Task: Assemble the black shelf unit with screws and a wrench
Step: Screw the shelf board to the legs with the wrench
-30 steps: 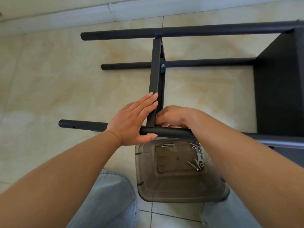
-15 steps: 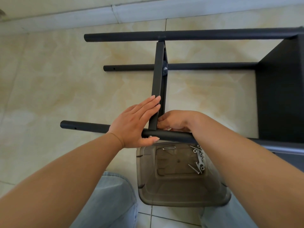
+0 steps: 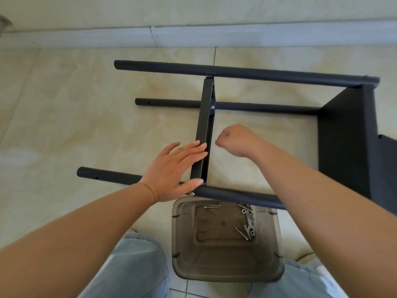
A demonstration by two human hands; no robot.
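Note:
The black shelf unit lies on its side on the tiled floor, with three round legs showing: far (image 3: 236,72), middle (image 3: 257,106) and near (image 3: 236,195). A black shelf panel (image 3: 205,130), seen edge-on, stands between the legs. My left hand (image 3: 175,168) lies flat with straight fingers against the panel's left face, thumb near the joint with the near leg. My right hand (image 3: 237,139) hovers right of the panel with fingers curled under; I cannot see anything in it. A screw head (image 3: 212,107) shows on the panel at the middle leg.
A translucent brown plastic box (image 3: 227,272) stands between my knees, holding loose screws, washers and a small wrench (image 3: 249,224). Another black panel (image 3: 348,143) closes the unit at the right. A wall skirting (image 3: 193,36) runs along the back.
My right hand has left the joint at the near leg and moved up and to the right, away from the panel. My left hand stays flat on the panel. The camera has tilted up.

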